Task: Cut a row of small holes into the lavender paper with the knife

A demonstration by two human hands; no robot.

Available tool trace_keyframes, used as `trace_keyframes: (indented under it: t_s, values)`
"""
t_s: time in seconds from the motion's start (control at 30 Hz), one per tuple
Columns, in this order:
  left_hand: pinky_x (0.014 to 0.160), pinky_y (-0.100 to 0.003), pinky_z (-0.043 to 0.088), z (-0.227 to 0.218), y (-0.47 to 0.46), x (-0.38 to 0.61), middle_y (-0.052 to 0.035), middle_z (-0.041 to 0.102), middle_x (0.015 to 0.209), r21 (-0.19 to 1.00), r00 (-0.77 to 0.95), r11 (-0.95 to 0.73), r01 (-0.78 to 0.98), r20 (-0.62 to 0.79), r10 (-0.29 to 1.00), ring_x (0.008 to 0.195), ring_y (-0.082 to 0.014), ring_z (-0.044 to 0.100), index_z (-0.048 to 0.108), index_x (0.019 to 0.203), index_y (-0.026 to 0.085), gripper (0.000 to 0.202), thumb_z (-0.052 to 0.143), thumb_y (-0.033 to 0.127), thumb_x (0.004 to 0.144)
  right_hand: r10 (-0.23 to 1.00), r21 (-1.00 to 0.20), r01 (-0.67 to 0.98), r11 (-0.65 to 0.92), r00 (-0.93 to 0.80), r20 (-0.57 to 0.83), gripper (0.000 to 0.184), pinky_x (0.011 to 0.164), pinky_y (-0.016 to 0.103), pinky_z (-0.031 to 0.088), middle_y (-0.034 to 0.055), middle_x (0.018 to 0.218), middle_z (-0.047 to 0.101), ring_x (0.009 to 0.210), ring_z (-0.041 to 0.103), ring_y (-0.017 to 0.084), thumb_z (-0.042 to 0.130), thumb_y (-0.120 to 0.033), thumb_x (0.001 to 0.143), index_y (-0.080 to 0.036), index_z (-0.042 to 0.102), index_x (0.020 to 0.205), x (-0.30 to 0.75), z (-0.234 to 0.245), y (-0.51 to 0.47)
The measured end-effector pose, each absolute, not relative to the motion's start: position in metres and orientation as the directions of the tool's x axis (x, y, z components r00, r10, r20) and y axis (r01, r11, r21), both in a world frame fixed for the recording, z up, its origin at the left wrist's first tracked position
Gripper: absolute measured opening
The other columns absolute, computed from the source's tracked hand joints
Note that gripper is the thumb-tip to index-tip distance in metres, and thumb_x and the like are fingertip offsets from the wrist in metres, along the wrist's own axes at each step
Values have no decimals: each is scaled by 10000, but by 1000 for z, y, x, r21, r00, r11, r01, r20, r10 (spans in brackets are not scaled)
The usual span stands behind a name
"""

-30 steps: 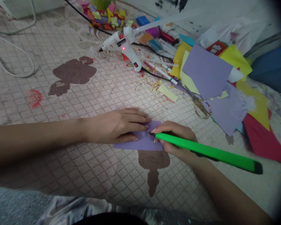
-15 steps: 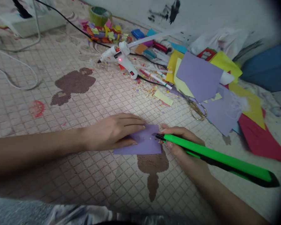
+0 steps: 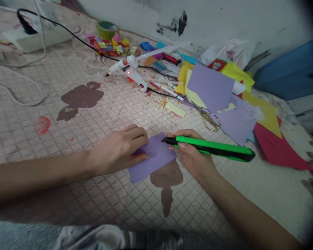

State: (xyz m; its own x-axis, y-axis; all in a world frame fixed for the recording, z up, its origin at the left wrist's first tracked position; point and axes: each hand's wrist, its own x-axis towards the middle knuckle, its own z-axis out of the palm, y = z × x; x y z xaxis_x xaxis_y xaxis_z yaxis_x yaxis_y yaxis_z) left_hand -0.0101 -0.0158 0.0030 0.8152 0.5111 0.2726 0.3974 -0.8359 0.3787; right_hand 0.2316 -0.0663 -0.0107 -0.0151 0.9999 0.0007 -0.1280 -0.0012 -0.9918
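paper sheet (image 3: 152,156) on mat (image 3: 67,180) | utility knife (image 3: 211,146) over it | glue gun (image 3: 127,71) behind (scissors (image 3: 210,119) right)

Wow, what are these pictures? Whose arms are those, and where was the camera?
There's no machine here, just a person's two bare hands. These pictures come from a camera worn on that person's head, looking forward and down, so you see what they see. The left hand presses on a piece of purple paper. The right hand holds a green craft knife, with its black tip over the paper. The paper lies on a patterned mat. Farther away are a white glue gun, gold-handled scissors and a pile of coloured paper.
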Motion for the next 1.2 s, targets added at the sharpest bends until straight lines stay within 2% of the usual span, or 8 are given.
trace_keyframes:
  t_s: [0.13,0.2,0.27,0.37,0.47,0.63,0.97,1.2]
  values:
    - [850,-356,549,-1,-11,-10,-100,654,1085,421,800,-829,369,310,514,984,-217,623,645,1012,136,149,547,240,973,996,-981,174,91,-1,92,183,745,315,574,15,978,752,857,698,169,634,-202,860,-275,705,1011,236,-1,-75]
    - [901,-374,535,-6,-6,-10,-102,675,1124,426,814,-857,289,362,455,1022,-222,627,649,1043,143,151,542,223,972,986,-920,355,164,-47,158,205,686,277,561,2,920,752,786,688,151,637,-143,835,-268,719,975,236,4,-80]
    - [1012,-412,490,-11,-1,-10,-107,673,1237,413,837,-892,185,409,363,1157,-241,605,631,1152,155,209,529,222,983,966,-867,427,257,-122,227,253,704,270,559,-11,912,748,797,687,148,637,-101,808,-273,720,974,236,6,-83]
    - [1184,-476,323,-16,6,-11,-116,549,1447,376,889,-922,96,384,249,1402,-257,441,531,1352,165,348,473,251,1020,943,-833,448,324,-227,245,304,715,279,560,-8,943,741,833,687,160,633,-83,805,-284,711,1019,236,1,-82]
    - [1228,-508,221,-17,8,-12,-113,444,1530,369,930,-924,103,293,221,1467,-264,345,464,1433,166,417,442,296,1037,933,-817,460,347,-261,249,294,731,287,563,-5,957,739,853,688,165,635,-91,817,-287,703,1026,237,-5,-80]
    - [1228,-494,217,-16,9,-11,-102,473,1510,388,931,-914,116,279,237,1417,-254,429,487,1428,184,417,450,319,1035,924,-814,453,362,-289,250,280,753,295,569,-2,967,746,871,694,170,637,-102,822,-282,699,1028,238,-7,-77]
    - [1224,-490,216,-17,9,-12,-91,448,1527,395,938,-911,120,257,234,1428,-260,413,477,1443,197,431,457,328,1033,939,-821,468,327,-256,228,261,734,293,576,-1,929,751,839,699,166,624,-95,827,-280,704,993,235,0,-76]
    - [1227,-481,209,-15,10,-11,-80,439,1534,426,939,-897,120,243,241,1440,-252,395,473,1448,226,436,462,356,1032,920,-865,374,335,-326,215,302,712,274,582,4,973,756,827,707,154,623,-83,830,-279,699,1048,245,-2,-66]
